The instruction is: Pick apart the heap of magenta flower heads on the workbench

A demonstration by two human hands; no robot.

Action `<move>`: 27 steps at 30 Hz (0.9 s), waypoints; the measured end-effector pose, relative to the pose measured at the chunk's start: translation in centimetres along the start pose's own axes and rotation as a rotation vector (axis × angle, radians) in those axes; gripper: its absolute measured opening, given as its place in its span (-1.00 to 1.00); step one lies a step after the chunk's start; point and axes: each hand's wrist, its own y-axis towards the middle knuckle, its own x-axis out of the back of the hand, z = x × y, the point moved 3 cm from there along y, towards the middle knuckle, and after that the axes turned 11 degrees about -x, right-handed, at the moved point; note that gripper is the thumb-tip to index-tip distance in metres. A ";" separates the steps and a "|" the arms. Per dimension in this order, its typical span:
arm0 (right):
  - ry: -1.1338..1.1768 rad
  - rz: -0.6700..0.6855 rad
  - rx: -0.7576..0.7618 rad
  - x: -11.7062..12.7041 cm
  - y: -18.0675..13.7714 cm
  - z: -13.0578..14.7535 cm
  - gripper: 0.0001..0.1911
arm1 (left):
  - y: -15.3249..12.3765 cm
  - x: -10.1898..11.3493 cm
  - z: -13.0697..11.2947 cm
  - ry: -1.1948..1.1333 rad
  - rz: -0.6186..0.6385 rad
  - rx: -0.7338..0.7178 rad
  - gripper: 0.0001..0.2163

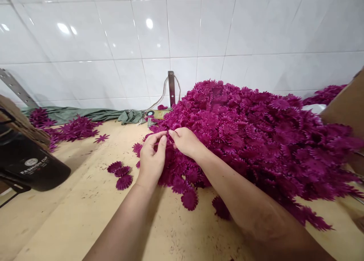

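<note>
My left hand (152,157) is closed in a pinch at the left edge of a big heap of magenta fabric flowers (241,132). Close against its fingertips, my right hand (184,141) pinches too, thumb and fingers pressed together. Whatever lies between the fingertips is too small and hidden to make out; magenta petals show right behind and below them. A few loose flowers (124,181) lie on the tabletop left of my left wrist. Another flower (189,198) has slid to the front of the heap, between my forearms.
A black cup (42,166) leans in from the left beside cardboard. Flat star-shaped petal pieces (78,128) are piled at the back left by a green cloth (85,112). A metal bracket (171,88) with string stands against the tiled wall (113,29). Cardboard (345,105) borders the right.
</note>
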 end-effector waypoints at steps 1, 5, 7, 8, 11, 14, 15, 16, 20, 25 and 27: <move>0.032 0.004 0.008 -0.1 0.1 -0.1 -0.62 | -0.1 -0.2 -0.2 -0.008 0.017 -0.006 -0.71; 0.283 0.138 0.006 -0.6 0.4 -0.2 -0.61 | 0.0 -0.5 -0.1 -0.049 0.050 0.072 -0.62; 0.416 0.289 -0.057 -0.7 0.2 -0.1 -0.58 | 0.2 -0.3 0.3 -0.068 0.062 0.109 -0.63; 0.476 0.361 -0.095 -0.7 0.0 -0.1 -0.58 | 0.3 -0.2 0.4 -0.075 0.067 0.115 -0.64; 0.618 0.510 -0.144 -0.1 -0.7 0.1 -0.65 | 0.5 0.1 0.4 -0.106 0.024 0.113 -0.71; 0.589 0.596 -0.060 0.2 -1.2 0.4 -0.84 | 0.4 0.2 0.1 -0.227 -0.090 0.213 -0.76; 0.546 0.602 -0.014 0.2 -1.3 0.6 -0.86 | 0.3 0.1 0.0 -0.295 -0.126 0.281 -0.78; 0.497 0.596 0.031 0.1 -1.3 0.7 -0.85 | 0.3 0.1 0.0 -0.366 -0.162 0.352 -0.80; 0.278 0.536 0.081 -0.2 -1.4 0.9 -0.80 | 0.9 1.6 0.6 -0.484 -0.420 0.544 -0.93; 0.233 0.448 -0.009 -0.2 -1.2 0.5 -0.83 | 1.8 3.6 1.8 -0.300 -0.530 0.449 -0.87; 0.236 0.382 -0.023 -0.1 -1.0 0.4 -0.82 | 1.7 3.3 1.6 -0.202 -0.452 0.382 -0.82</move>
